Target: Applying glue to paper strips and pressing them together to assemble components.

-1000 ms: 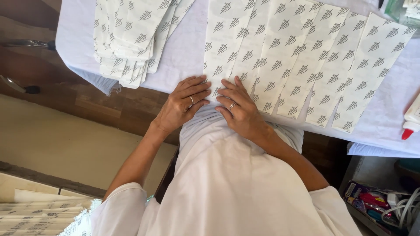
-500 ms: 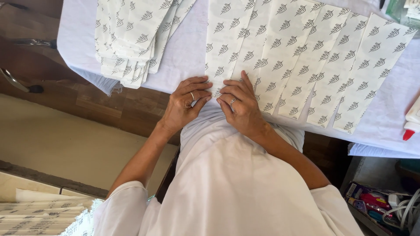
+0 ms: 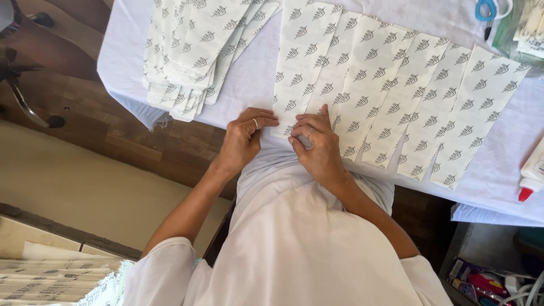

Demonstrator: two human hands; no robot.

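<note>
White paper sheet printed with grey leaf marks (image 3: 294, 73), a long strip, lies on the pale cloth-covered table (image 3: 249, 85) at abt 12 o'clock from our hands, its near end right at the table edge. Our left hand (image 3: 242, 139) & right hand (image 3: 318, 146) meet on that near end: fingers curled tight, tips pinching the paper's bottom edge, so both hands grip narrow on the sheet. Ring shows on each hand. Thumbs are hidden under the fingers, so we can't tell how deep the pinch goes.

Same sheet is the leftmost in a fanned row of matching printed strips (image 3: 430, 96), overlapping edge on edge, running off toward 2 o'clock. Loose stack of more printed sheets (image 3: 192, 51) sits at 10 o'clock, well apart from our hands, its lower end hanging over the table edge.

At 1 o'clock, far corner: blue-handled scissors (image 3: 488, 11). At 3 o'clock, at the frame edge: white glue bottle w/ red tip (image 3: 531, 175), lying tilted on the cloth.

Wooden floor (image 3: 141, 141) shows at 9 o'clock, below the table edge. Our white garment (image 3: 294, 243) fills the 6 o'clock area.
</note>
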